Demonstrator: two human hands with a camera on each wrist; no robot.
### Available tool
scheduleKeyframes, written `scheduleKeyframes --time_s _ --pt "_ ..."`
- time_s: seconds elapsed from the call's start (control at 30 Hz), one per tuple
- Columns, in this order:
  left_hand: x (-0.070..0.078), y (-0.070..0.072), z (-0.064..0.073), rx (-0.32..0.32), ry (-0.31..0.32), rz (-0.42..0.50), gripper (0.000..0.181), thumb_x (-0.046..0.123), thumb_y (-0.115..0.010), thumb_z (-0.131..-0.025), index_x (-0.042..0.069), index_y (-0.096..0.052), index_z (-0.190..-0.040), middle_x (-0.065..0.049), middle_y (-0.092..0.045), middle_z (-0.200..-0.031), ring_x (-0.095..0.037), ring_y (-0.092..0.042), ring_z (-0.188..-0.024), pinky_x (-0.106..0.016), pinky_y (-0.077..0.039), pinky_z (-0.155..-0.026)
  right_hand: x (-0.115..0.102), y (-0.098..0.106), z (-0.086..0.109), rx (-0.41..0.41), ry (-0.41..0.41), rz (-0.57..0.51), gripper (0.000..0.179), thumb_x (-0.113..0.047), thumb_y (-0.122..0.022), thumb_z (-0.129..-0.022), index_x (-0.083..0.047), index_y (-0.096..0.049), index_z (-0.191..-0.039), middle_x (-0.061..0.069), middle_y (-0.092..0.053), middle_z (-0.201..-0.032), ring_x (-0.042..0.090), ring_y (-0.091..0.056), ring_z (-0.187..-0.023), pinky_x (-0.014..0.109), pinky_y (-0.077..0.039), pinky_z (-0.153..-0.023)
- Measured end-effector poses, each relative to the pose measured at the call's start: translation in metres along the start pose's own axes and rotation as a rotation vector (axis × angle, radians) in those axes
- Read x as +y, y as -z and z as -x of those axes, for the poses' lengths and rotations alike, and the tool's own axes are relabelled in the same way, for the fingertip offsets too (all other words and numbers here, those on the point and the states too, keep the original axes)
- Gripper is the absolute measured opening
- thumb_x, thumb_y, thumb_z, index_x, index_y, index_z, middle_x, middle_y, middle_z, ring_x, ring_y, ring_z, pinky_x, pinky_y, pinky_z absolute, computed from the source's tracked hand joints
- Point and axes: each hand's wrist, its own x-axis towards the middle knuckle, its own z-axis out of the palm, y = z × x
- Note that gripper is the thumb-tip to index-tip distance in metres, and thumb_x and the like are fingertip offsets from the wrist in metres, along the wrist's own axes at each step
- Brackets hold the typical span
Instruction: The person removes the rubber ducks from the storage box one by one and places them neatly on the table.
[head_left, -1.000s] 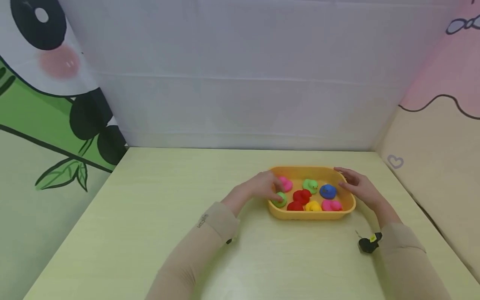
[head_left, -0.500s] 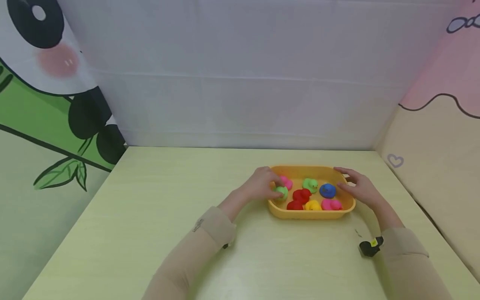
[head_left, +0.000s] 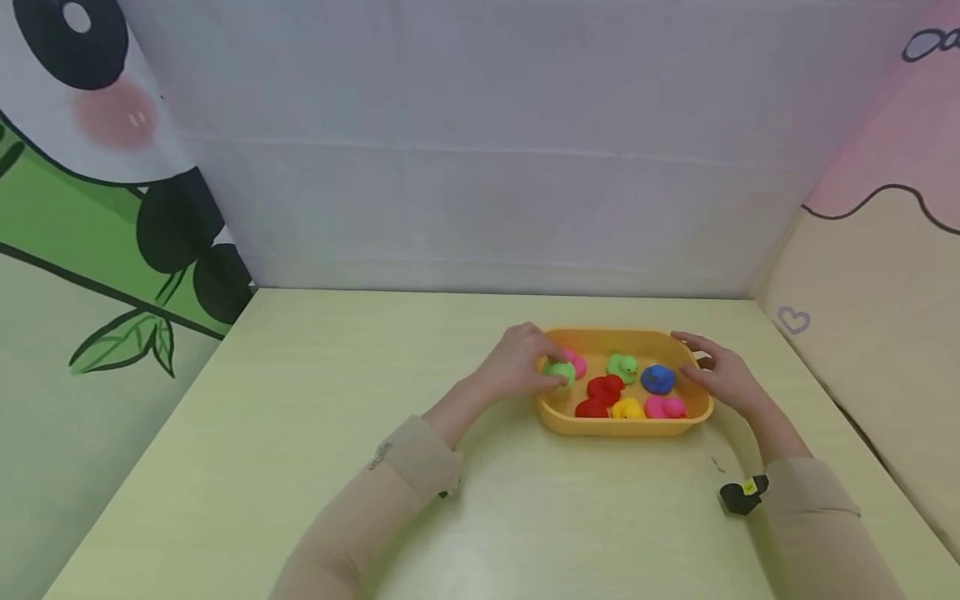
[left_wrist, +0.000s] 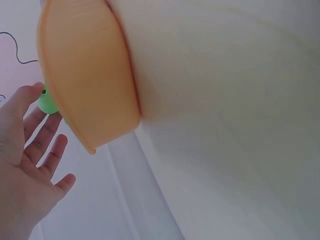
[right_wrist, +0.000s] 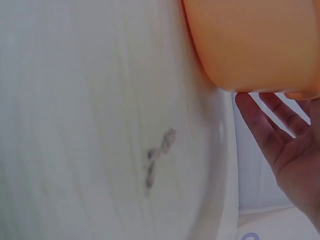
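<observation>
My left hand (head_left: 517, 362) pinches a light green rubber duck (head_left: 558, 372) between thumb and fingers, above the left end of an orange-yellow plastic basin (head_left: 622, 427). In the left wrist view that duck (left_wrist: 48, 104) shows just past the basin's rim, with the other fingers spread. At the basin's right end my right hand (head_left: 723, 377) holds the rim, thumb over the edge and fingers against the outer wall. Inside lie another green duck (head_left: 622, 367), a blue duck (head_left: 657, 379), a yellow duck (head_left: 627, 408), red ducks (head_left: 604, 389) and pink ducks (head_left: 665, 407).
The basin stands on a pale wood-grain table (head_left: 337, 400), right of its middle. A white wall (head_left: 480, 217) rises at the back, with painted panels at both sides. A small black device (head_left: 741, 497) sits by the right sleeve.
My left hand has lifted the green duck from the basin's left end, up toward the rim. The right hand stays at the basin's right end.
</observation>
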Motion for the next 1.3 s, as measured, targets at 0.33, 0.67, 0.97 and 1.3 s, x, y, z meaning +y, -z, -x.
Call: scheduleKeyframes --time_s 0.33,0.67,0.97,1.3 --pt "-0.003 0.028 0.012 0.133 -0.025 0.043 0.024 0.034 -0.073 -0.081 0.02 -0.073 -0.1 0.011 -0.067 -0.089 -0.011 -0.049 -0.098 -0.035 -0.037 -0.092 0.0 0.0 -0.001 0.003 -0.011 -0.006 0.052 -0.017 -0.056 -0.094 -0.01 -0.039 -0.142 0.03 -0.044 -0.132 0.044 -0.059 -0.098 0.028 -0.049 -0.076" --pt "-0.014 0.056 0.023 0.208 -0.051 0.057 0.027 0.031 -0.075 -0.08 0.015 -0.073 -0.101 0.007 -0.067 -0.088 -0.014 -0.049 -0.094 -0.036 -0.038 -0.089 -0.001 0.0 -0.001 -0.001 -0.028 0.028 0.052 -0.017 -0.054 -0.094 -0.011 -0.038 -0.143 0.031 -0.044 -0.133 0.047 -0.057 -0.101 0.048 -0.05 -0.083" --pt "-0.04 0.075 0.022 0.178 -0.036 0.056 0.028 0.028 -0.075 -0.08 0.011 -0.072 -0.102 0.002 -0.068 -0.092 -0.017 -0.053 -0.093 -0.033 -0.043 -0.086 -0.001 -0.001 0.0 -0.008 -0.033 0.019 0.053 -0.014 -0.054 -0.094 -0.011 -0.037 -0.144 0.032 -0.043 -0.133 0.046 -0.058 -0.101 0.043 -0.051 -0.08" --pt "-0.068 0.08 0.019 0.1 0.052 0.068 0.03 0.025 -0.072 -0.083 0.007 -0.069 -0.107 -0.005 -0.068 -0.101 -0.022 -0.06 -0.095 -0.035 -0.046 -0.089 0.001 -0.002 -0.001 -0.004 -0.025 0.022 0.053 -0.014 -0.054 -0.093 -0.01 -0.038 -0.143 0.032 -0.043 -0.133 0.045 -0.058 -0.099 0.036 -0.05 -0.078"
